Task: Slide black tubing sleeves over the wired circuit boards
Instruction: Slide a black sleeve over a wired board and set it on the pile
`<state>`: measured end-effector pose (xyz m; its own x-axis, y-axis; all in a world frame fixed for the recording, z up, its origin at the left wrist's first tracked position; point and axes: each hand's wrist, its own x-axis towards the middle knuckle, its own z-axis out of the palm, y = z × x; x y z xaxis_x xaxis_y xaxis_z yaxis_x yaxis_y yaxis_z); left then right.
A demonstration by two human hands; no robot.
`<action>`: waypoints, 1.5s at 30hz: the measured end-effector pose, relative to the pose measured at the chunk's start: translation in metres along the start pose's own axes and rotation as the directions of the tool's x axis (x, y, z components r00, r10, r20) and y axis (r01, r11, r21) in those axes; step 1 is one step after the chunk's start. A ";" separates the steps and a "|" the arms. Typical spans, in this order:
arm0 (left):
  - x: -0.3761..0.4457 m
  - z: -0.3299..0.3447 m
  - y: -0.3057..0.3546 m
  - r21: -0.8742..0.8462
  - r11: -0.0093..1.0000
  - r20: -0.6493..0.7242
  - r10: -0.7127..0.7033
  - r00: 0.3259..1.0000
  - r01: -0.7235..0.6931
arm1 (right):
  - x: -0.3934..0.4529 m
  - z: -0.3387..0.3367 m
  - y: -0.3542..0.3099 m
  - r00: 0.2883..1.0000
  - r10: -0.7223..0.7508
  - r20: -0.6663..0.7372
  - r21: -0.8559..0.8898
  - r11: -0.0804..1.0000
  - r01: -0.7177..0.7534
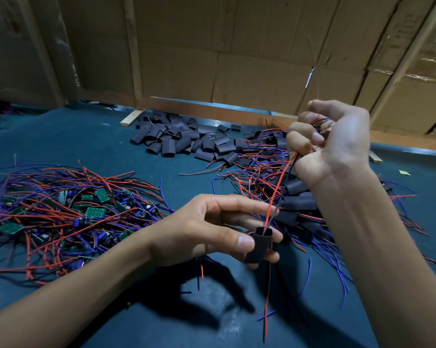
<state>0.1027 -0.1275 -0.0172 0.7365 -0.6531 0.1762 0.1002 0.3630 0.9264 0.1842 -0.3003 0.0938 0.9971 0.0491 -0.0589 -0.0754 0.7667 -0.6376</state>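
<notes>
The left hand (219, 229) pinches a black tubing sleeve (259, 244) between thumb and fingers, low in the middle of the view, with the sleeve's open mouth turned upward. A red wire (279, 187) and a dark wire beside it run down from the right hand (329, 144) into that mouth and come out of the sleeve's lower end, hanging on toward the blue-green table (86, 139). The right hand is raised higher and to the right, its fingers curled into a fist that grips the top of these wires; blue wire ends poke out near its upper fingers, and whatever board lies inside the fist is hidden. On the table to the left lies a tangled heap of wired circuit boards (68, 214), green boards with dark components among red, blue and purple leads. Farther back, near the middle, sits a pile of loose black sleeves (184, 139). Under and behind the right forearm is another heap (297, 204) of red and blue wires mixed with black sleeves. A small strip of wood (132, 117) lies at the far edge of the table, and flattened cardboard (237, 54) braced with wooden battens stands as a wall behind it. The hands cast dark shadows on the table near the bottom of the view.
</notes>
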 end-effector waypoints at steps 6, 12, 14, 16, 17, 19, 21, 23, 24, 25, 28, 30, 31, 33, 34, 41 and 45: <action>0.001 0.000 -0.001 -0.005 0.999 -0.061 0.032 0.998 -0.033 | -0.016 0.010 0.011 0.987 -0.055 0.149 -0.082 0.994 0.068; 0.009 -0.001 0.010 0.277 0.942 -0.533 0.313 0.786 -0.188 | -0.024 0.015 0.034 0.962 -0.084 0.260 -0.192 0.972 0.137; 0.006 -0.004 0.016 0.459 0.870 -0.610 0.456 0.648 -0.180 | -0.021 0.013 0.045 0.952 -0.121 0.280 -0.461 0.853 0.244; 0.001 -0.010 0.020 0.647 0.753 -0.597 0.597 0.537 -0.118 | -0.019 0.011 0.055 0.941 -0.137 0.310 -0.633 0.709 0.312; -0.002 -0.013 0.022 0.727 0.683 -0.564 0.655 0.503 -0.075 | -0.019 0.009 0.059 0.937 -0.118 0.329 -0.663 0.678 0.318; -0.006 -0.019 0.024 0.850 0.527 -0.466 0.744 0.478 0.009 | -0.018 0.005 0.063 0.931 -0.052 0.360 -0.702 0.642 0.308; -0.010 -0.024 0.027 0.933 0.348 -0.346 0.806 0.480 0.089 | -0.017 0.002 0.066 0.934 0.007 0.358 -0.714 0.647 0.269; -0.013 -0.031 0.027 0.974 0.180 -0.224 0.834 0.504 0.135 | -0.016 0.001 0.066 0.939 0.050 0.340 -0.692 0.690 0.214; -0.014 -0.033 0.027 0.981 0.120 -0.181 0.837 0.517 0.150 | -0.015 0.000 0.064 0.941 0.067 0.333 -0.683 0.704 0.191; -0.014 -0.035 0.026 0.984 0.080 -0.153 0.836 0.527 0.159 | -0.014 -0.001 0.063 0.942 0.081 0.327 -0.679 0.713 0.174; -0.014 -0.038 0.024 0.988 0.018 -0.100 0.836 0.540 0.155 | -0.012 -0.003 0.057 0.941 0.088 0.327 -0.682 0.711 0.171; -0.013 -0.039 0.023 0.988 -0.015 -0.071 0.836 0.544 0.153 | -0.012 -0.003 0.055 0.934 0.079 0.349 -0.685 0.701 0.197; -0.013 -0.039 0.023 0.987 -0.031 -0.060 0.835 0.547 0.156 | -0.011 -0.003 0.055 0.929 0.079 0.363 -0.687 0.696 0.209; -0.014 -0.040 0.024 0.983 -0.064 -0.041 0.834 0.550 0.170 | -0.011 -0.003 0.054 0.921 0.092 0.379 -0.696 0.684 0.218; -0.014 -0.040 0.024 0.980 -0.080 -0.034 0.832 0.553 0.181 | -0.011 -0.003 0.053 0.919 0.105 0.379 -0.701 0.681 0.211; -0.015 -0.038 0.024 0.961 -0.196 0.039 0.793 0.608 0.194 | -0.013 -0.002 0.048 0.924 0.200 0.327 -0.728 0.677 0.111; -0.015 -0.040 0.024 0.959 -0.240 0.097 0.779 0.620 0.152 | -0.012 -0.002 0.047 0.922 0.193 0.336 -0.740 0.659 0.132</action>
<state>0.1210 -0.0825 -0.0110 0.4697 -0.1863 0.8629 -0.5538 -0.8234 0.1237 0.1689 -0.2665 0.0629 0.9095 0.4078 0.0808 0.0716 0.0378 -0.9967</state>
